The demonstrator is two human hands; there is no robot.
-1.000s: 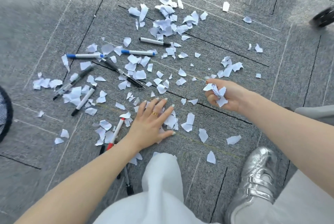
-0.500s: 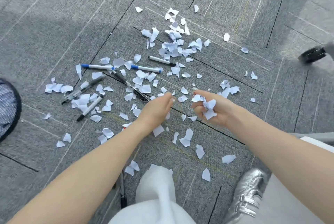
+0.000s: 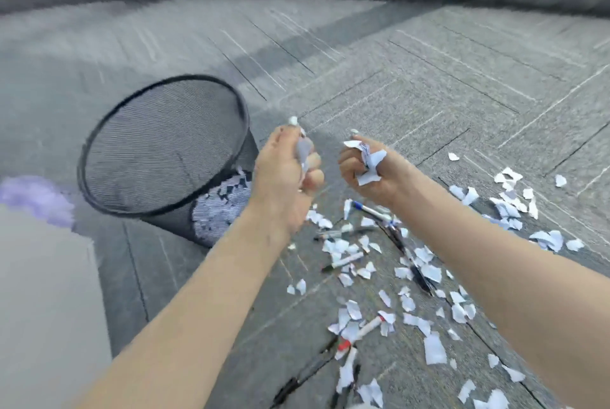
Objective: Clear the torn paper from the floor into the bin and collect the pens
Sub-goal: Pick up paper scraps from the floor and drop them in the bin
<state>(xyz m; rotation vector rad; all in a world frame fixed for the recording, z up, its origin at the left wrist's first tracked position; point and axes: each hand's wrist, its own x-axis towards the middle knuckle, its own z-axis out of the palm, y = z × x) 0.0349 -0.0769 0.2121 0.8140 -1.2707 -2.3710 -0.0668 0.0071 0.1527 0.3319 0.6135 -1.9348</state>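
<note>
White paper scraps [image 3: 371,162], writing unreadable

Light: bright, even daylight, soft shadows.
Blur: motion smear throughout, worst at left.
Distortion: wide-angle bowing along top edge.

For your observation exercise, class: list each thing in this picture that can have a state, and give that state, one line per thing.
left hand: raised beside the bin, gripping torn paper
right hand: raised, gripping torn paper
bin: tilted, open, torn paper showing through its mesh at the bottom
paper scraps: scattered on the carpet, not yet cleared
pens: lying among the scraps, not yet collected
carpet: littered on the right
</note>
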